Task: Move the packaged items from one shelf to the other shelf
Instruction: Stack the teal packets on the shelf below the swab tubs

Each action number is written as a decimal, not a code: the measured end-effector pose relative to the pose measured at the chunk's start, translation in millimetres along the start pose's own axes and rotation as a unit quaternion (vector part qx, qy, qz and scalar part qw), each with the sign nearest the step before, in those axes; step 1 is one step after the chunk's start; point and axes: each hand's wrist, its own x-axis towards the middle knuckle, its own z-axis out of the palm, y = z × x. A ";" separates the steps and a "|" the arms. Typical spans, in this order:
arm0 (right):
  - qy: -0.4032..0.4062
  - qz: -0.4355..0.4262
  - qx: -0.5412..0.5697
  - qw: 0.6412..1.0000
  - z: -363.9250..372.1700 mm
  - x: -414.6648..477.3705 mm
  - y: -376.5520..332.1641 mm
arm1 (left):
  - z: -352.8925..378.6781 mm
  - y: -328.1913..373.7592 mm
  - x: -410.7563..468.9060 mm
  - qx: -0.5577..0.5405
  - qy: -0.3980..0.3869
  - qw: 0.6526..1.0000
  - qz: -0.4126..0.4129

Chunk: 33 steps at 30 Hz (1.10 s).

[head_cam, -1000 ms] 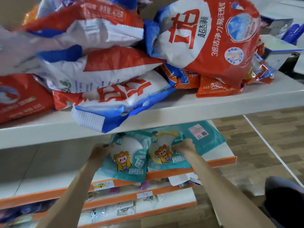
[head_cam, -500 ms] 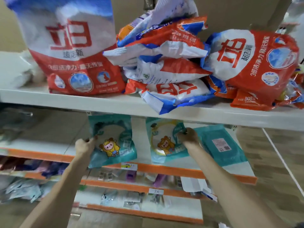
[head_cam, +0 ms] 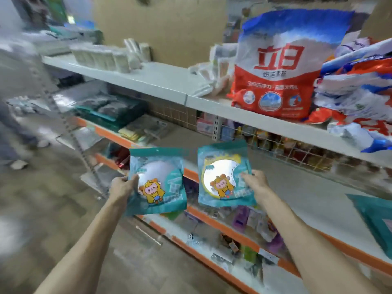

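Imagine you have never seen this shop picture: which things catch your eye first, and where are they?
Two teal packets with a yellow cartoon figure stand out at centre, held side by side: the left hand grips the left packet, the right hand grips the right packet. Upper right, a big red, white and blue bag stands upright on the white top shelf.

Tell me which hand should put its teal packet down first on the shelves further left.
Left, probably. The left hand holds its teal packet nearer those shelves; the right hand, with the other packet, is further right and would need to reach across.
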 end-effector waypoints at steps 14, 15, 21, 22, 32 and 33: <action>-0.175 -0.031 0.054 0.983 229.5 -61.8 -86.8 | -192.9 -56.1 75.2 -0.116 0.088 0.986 -0.079; -0.186 -0.036 0.056 0.980 246.9 -59.0 -93.8 | -202.7 -58.0 86.2 -0.121 0.092 0.985 -0.083; -0.220 -0.061 0.063 0.971 351.0 -25.0 -136.7 | -253.3 -45.1 175.4 -0.126 0.130 0.981 -0.072; -0.228 -0.064 0.060 0.970 366.7 -17.6 -144.4 | -260.9 -41.7 192.6 -0.126 0.136 0.980 -0.069; -0.253 -0.053 0.064 0.964 491.2 38.9 -212.8 | -302.4 -8.0 327.6 -0.147 0.126 0.979 -0.070; -0.248 -0.050 0.061 0.966 501.6 41.7 -220.0 | -307.0 -7.1 340.0 -0.145 0.126 0.979 -0.071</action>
